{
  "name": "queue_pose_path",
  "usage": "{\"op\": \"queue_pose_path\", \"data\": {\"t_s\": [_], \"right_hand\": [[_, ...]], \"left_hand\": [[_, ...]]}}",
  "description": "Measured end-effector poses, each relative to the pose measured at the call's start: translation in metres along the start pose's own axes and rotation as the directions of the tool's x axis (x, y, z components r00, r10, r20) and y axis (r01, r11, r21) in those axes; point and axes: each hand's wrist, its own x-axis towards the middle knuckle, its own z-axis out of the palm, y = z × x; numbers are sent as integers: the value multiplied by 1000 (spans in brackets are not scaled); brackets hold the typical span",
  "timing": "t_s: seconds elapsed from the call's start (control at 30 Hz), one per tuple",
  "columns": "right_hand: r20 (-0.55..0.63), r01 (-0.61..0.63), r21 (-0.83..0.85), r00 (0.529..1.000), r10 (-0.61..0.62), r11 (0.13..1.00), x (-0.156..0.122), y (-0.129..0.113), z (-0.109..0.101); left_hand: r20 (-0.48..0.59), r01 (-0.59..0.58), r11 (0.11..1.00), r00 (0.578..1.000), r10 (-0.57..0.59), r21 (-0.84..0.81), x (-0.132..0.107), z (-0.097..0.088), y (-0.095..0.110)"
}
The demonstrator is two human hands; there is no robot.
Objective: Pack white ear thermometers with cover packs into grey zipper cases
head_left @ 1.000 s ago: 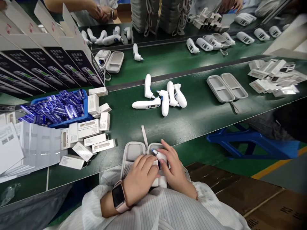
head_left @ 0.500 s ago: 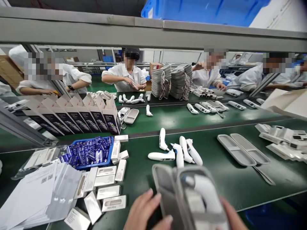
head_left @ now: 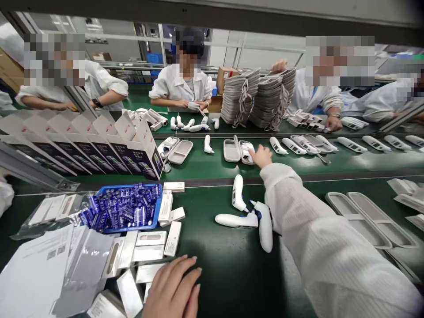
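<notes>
My right hand (head_left: 261,156) reaches across to the far green belt, its fingers on the right edge of an opened grey zip case (head_left: 231,151). In the case's right half lies a white item, partly covered by my fingers. My left hand (head_left: 174,289) is empty, fingers stretched out, beside the small white boxes (head_left: 150,238) at the lower left. Between my arms lie three white ear-type thermometers (head_left: 236,221) with blue tips; my right sleeve may hide others. Another open, empty grey case (head_left: 359,216) rests to the right.
A blue tray (head_left: 158,207) of blue-wrapped batteries and white leaflets (head_left: 36,269) lie left. Printed cartons (head_left: 132,154) stand in a row behind. Stacked grey cases (head_left: 240,95) and several thermometers (head_left: 351,144) line the far belt. Co-workers (head_left: 185,84) sit opposite; a metal bar (head_left: 212,17) crosses above.
The filled grey case went from between both hands to the far belt with my right hand. My left hand came off it and moved left. The view tilted down.
</notes>
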Motion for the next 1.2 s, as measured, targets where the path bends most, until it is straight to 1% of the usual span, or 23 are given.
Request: {"op": "queue_pose_path", "data": {"t_s": [0.07,0.13,0.2,0.27,0.3,0.33,0.37,0.43,0.5,0.57,0.6,0.63,0.67,0.73,0.8,0.83,0.87,0.9,0.97,1.07,1.1,1.13,1.2], "right_hand": [[67,140,-58,988,-136,988,-18,-1,-7],[197,315,-50,933,-300,948,-54,-1,-18],[321,520,-24,813,-486,854,-104,1,-30],[394,758,-50,613,-684,650,-153,3,-42],[408,816,-59,545,-732,575,-172,3,-46],[407,853,-70,498,-766,517,-185,3,-49],[394,868,-77,478,-785,490,-190,1,-48],[372,881,-115,466,-802,459,-178,-10,-38],[399,892,-206,453,-798,403,-140,-31,-14],[445,896,-298,436,-782,330,-90,-60,21],[455,897,-320,428,-781,305,-65,-76,40],[461,898,-332,421,-781,288,-42,-92,61],[467,900,-334,416,-780,279,-20,-107,81],[498,910,-323,396,-771,259,12,-130,119],[546,930,-285,358,-757,235,32,-144,148],[569,939,-262,337,-750,223,38,-148,158],[587,947,-240,318,-745,215,43,-151,164],[599,952,-222,304,-741,211,46,-153,168],[601,955,-199,296,-742,220,47,-157,164],[559,944,-170,328,-762,282,34,-160,136],[540,935,-170,352,-765,310,23,-160,120],[517,922,-152,382,-766,357,9,-159,102],[460,869,-25,448,-766,494,-32,-150,58]], "left_hand": [[8,41,998,999,-42,41,3,-12,-9],[-15,116,986,993,-115,120,13,-20,-14],[-13,203,948,978,-206,246,30,-21,-17],[41,285,871,944,-327,400,49,-16,-18],[80,309,831,919,-386,462,58,-12,-18],[117,320,803,895,-430,502,65,-8,-17],[144,327,790,878,-457,519,70,-5,-17],[160,355,798,862,-481,486,76,-2,-15],[151,424,837,856,-495,345,74,-3,-15],[163,513,857,843,-513,49,68,-5,-17],[185,559,816,826,-532,-148,65,-6,-20],[217,602,717,797,-563,-350,61,-6,-24],[257,633,563,754,-605,-532,59,-6,-28],[366,612,154,634,-682,-775,57,-7,-37],[482,488,-215,527,-700,-846,59,-11,-46],[529,419,-344,493,-691,-840,61,-13,-50],[566,362,-437,471,-677,-823,64,-16,-53],[595,319,-502,457,-661,-803,66,-19,-56],[630,270,-576,448,-634,-772,69,-22,-58],[624,214,-607,474,-621,-766,69,-25,-51],[596,193,-592,504,-625,-783,67,-27,-46],[549,178,-554,551,-629,-813,65,-29,-40],[431,183,-423,656,-620,-887,61,-35,-24]]}}
